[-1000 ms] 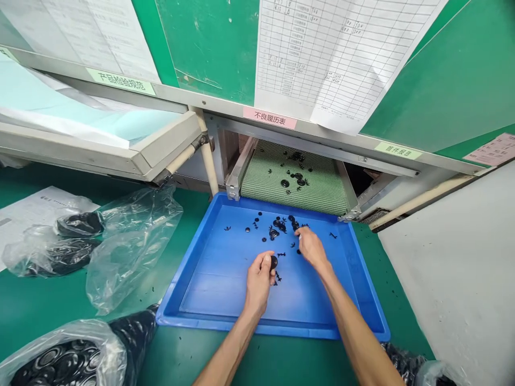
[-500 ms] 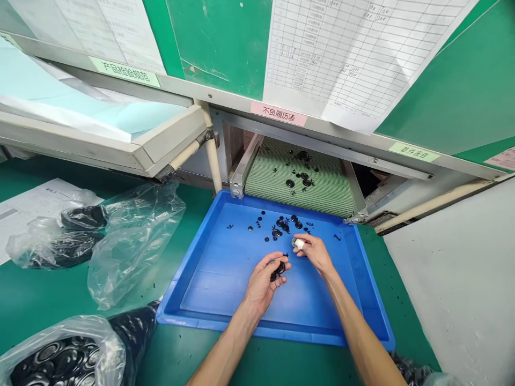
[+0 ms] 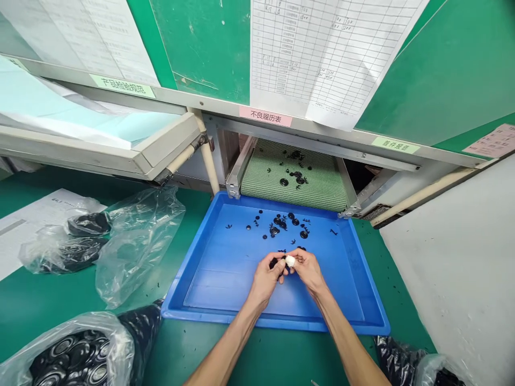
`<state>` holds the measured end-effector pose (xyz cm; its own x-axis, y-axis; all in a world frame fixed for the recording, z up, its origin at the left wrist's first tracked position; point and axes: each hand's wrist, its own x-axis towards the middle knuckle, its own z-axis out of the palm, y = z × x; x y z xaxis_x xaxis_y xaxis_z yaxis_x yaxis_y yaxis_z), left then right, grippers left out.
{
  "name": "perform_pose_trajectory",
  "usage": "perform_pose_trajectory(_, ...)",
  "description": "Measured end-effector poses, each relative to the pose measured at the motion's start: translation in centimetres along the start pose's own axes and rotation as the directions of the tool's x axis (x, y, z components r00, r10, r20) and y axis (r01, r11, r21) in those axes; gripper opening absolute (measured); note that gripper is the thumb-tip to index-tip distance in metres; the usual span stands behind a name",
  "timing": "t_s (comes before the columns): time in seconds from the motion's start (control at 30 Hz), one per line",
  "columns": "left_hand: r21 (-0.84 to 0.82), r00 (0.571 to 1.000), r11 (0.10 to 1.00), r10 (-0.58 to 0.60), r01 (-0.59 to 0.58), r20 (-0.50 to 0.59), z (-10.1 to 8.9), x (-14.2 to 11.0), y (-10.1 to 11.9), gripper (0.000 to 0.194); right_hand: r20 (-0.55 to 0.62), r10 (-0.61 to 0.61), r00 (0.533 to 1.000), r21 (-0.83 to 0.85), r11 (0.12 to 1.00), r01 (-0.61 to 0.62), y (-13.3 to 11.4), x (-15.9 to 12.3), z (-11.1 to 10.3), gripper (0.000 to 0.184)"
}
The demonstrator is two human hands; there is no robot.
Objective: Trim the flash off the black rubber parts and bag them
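Note:
Both my hands meet over the middle of a blue plastic tray (image 3: 209, 300). My left hand (image 3: 266, 279) is closed on a small round black part (image 3: 274, 262). My right hand (image 3: 308, 271), with a white wrap (image 3: 289, 261) on one fingertip, pinches at the same part from the right. Several small black round parts and bits (image 3: 281, 225) lie scattered on the tray's far half. More black parts (image 3: 293, 177) rest on the green mesh conveyor belt (image 3: 261, 182) that ends at the tray's far edge.
Clear plastic bags (image 3: 132, 246) with black parts lie on the green table at left, another full bag (image 3: 68, 354) at bottom left, one (image 3: 406, 359) at bottom right. A paper sheet (image 3: 28, 220) lies far left. Green boards with forms (image 3: 322, 59) stand behind. A white panel (image 3: 454, 268) slopes at right.
My right hand drew back from the scattered parts toward me and joined my left hand, which keeps its black part. The two hands now touch over the tray's middle.

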<state>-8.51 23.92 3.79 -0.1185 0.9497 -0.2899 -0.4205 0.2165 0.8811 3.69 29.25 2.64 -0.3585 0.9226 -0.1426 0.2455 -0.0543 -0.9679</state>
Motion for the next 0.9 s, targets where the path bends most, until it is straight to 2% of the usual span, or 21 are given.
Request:
perform_pose_trajectory(0.1,0.023,0.998,0.998,0.053,-0.053,-0.015,0.2,-0.1,0.1,0.035,-0.041,-0.016,0.999,-0.113,0.994,0.011,0.1,0.3,0.6,0.034)
perform_pose_trajectory(0.2,0.013,0.997,0.999,0.045,-0.044,-0.066,0.1,0.0,-0.3,0.037,-0.069,-0.020,0.997,-0.295,0.956,-0.001,0.0,1.7,0.1,0.026)
perform_pose_trajectory(0.27,-0.052,0.996,0.999,-0.003,-0.002,-0.092,0.0,0.2,-0.5,0.040,-0.104,-0.037,0.994,-0.424,0.906,-0.011,-0.3,3.5,-1.1,0.024)
perform_pose_trajectory(0.37,-0.227,0.990,0.967,-0.128,0.112,-0.060,-0.3,0.3,-0.3,0.039,-0.192,-0.054,0.980,-0.564,0.823,-0.065,-0.8,7.2,-3.1,0.030)
perform_pose_trajectory(0.47,-0.349,0.977,0.917,-0.212,0.193,-0.016,-0.6,0.2,0.2,0.033,-0.246,-0.027,0.969,-0.621,0.772,-0.136,-0.9,10.7,-4.2,0.031)
perform_pose_trajectory(0.57,-0.423,0.970,0.883,-0.240,0.203,-0.038,-0.7,0.2,0.8,0.028,-0.230,0.010,0.973,-0.620,0.769,-0.155,-0.7,12.7,-4.5,0.026)
perform_pose_trajectory(0.63,-0.465,0.967,0.863,-0.248,0.197,-0.050,-0.8,0.2,1.0,0.027,-0.212,0.021,0.977,-0.595,0.790,-0.146,-0.5,12.9,-4.6,0.024)
perform_pose_trajectory(0.73,-0.480,0.968,0.852,-0.250,0.208,-0.024,-1.0,0.4,1.0,0.029,-0.170,0.052,0.984,-0.512,0.849,-0.133,-0.2,11.7,-4.9,0.027)
perform_pose_trajectory(0.83,-0.422,0.969,0.879,-0.246,0.223,0.000,-0.9,0.5,0.6,0.030,-0.092,0.095,0.991,-0.365,0.923,-0.123,0.0,9.0,-4.8,0.037)
perform_pose_trajectory(0.9,-0.350,0.974,0.914,-0.227,0.206,-0.019,-0.8,0.6,0.1,0.035,-0.033,0.099,0.995,-0.256,0.961,-0.104,0.2,6.7,-4.2,0.036)
